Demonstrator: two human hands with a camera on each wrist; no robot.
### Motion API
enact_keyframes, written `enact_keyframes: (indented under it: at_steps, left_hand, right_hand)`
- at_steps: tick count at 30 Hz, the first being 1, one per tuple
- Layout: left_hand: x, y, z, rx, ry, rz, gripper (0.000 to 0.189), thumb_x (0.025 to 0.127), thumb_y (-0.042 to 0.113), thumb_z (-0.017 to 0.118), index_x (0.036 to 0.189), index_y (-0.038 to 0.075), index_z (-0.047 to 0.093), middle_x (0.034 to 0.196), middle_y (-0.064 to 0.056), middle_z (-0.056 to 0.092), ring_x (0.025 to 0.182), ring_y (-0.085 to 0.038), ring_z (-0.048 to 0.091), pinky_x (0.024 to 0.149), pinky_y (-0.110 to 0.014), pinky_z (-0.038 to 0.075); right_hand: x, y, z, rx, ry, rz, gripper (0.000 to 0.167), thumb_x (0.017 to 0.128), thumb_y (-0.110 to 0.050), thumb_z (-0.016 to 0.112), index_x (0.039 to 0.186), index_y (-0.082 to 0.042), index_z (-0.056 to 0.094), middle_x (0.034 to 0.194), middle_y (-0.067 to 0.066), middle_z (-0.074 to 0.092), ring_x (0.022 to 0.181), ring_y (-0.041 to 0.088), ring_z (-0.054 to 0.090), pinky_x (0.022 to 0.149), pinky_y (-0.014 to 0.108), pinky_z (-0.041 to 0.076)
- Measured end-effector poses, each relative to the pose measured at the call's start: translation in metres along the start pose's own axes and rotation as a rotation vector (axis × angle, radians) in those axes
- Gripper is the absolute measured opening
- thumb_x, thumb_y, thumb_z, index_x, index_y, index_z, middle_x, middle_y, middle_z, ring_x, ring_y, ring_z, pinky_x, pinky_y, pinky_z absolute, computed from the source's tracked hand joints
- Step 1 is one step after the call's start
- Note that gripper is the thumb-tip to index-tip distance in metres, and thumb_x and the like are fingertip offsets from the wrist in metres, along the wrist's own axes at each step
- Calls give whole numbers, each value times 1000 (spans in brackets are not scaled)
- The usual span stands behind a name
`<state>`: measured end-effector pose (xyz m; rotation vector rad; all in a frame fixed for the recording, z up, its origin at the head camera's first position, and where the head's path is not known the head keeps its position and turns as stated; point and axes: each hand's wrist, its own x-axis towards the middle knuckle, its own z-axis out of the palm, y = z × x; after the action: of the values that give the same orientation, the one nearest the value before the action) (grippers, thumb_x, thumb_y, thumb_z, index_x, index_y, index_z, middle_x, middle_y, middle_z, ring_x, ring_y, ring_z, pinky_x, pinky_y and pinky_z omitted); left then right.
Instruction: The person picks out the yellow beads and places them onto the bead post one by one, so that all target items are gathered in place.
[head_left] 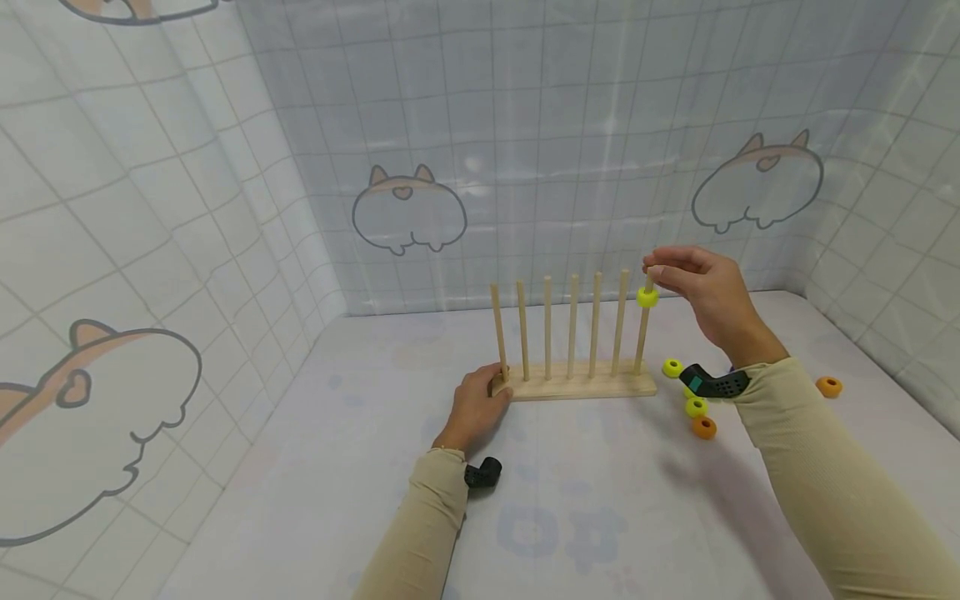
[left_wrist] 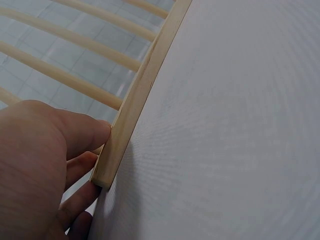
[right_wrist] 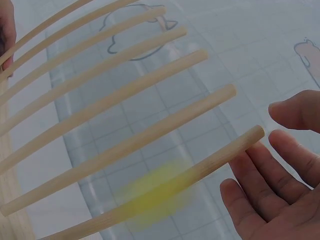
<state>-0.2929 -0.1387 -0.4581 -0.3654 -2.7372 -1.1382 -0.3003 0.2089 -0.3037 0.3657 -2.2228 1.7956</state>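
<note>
A wooden peg rack (head_left: pixel 577 387) with a row of several upright pegs stands on the table. My left hand (head_left: pixel 474 408) grips the left end of its base; in the left wrist view the thumb lies along the base's face and the fingers (left_wrist: pixel 80 167) reach round its end. A yellow ring (head_left: pixel 647 297) is threaded on the rightmost peg, below its top, and shows as a yellow blur in the right wrist view. Around the tip of that peg, my right hand (head_left: pixel 708 292) has its thumb and fingers spread, apart from the ring.
Right of the rack lie a yellow ring (head_left: pixel 672 367), another yellow ring (head_left: pixel 696 407) and an orange ring (head_left: pixel 703 427). A second orange ring (head_left: pixel 828 386) sits farther right. The right wrist strap (head_left: pixel 716 383) partly covers more rings. Tile-patterned walls (head_left: pixel 570 183) enclose the table's back and sides.
</note>
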Motion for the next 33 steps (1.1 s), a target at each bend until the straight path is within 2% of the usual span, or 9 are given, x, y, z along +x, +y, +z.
enact_keyframes:
  at_steps: [8, 15, 20, 27, 33]
  left_hand:
    - [0, 0, 0, -1, 0, -1, 46, 95, 19, 67, 138, 6, 60, 137, -14, 59, 128, -33, 51, 107, -49, 42]
    - [-1, 1, 0, -1, -5, -14, 47, 96, 19, 67, 140, 6, 59, 138, -13, 59, 129, -32, 51, 108, -48, 41]
    - [0, 0, 0, 1, -1, -7, 48, 96, 19, 67, 140, 5, 58, 138, -14, 59, 128, -33, 51, 107, -49, 41]
    - [0, 0, 0, -1, 5, 3, 48, 95, 18, 67, 140, 3, 58, 138, -15, 59, 127, -33, 52, 107, -49, 41]
    - [-1, 0, 1, -3, 14, 2, 45, 96, 19, 66, 139, 6, 60, 137, -14, 59, 129, -33, 51, 108, -50, 40]
  right_hand:
    - [-2, 1, -1, 7, -10, -9, 47, 99, -29, 66, 133, 1, 57, 132, 16, 61, 115, 17, 60, 96, 19, 49]
    - [-9, 9, -5, 43, 11, 5, 44, 99, -26, 65, 132, 3, 57, 124, 8, 65, 111, 16, 62, 91, 18, 52]
    - [-20, 21, -10, 71, 18, 41, 44, 99, -28, 65, 131, 1, 57, 123, 11, 64, 109, 15, 63, 90, 20, 53]
    - [-36, 38, -20, 85, 20, 83, 45, 99, -27, 65, 133, 2, 56, 115, -1, 68, 105, 11, 65, 87, 20, 54]
    - [-48, 55, -30, 142, 14, 109, 40, 99, -24, 65, 130, 0, 58, 109, -2, 69, 101, 10, 68, 83, 20, 55]
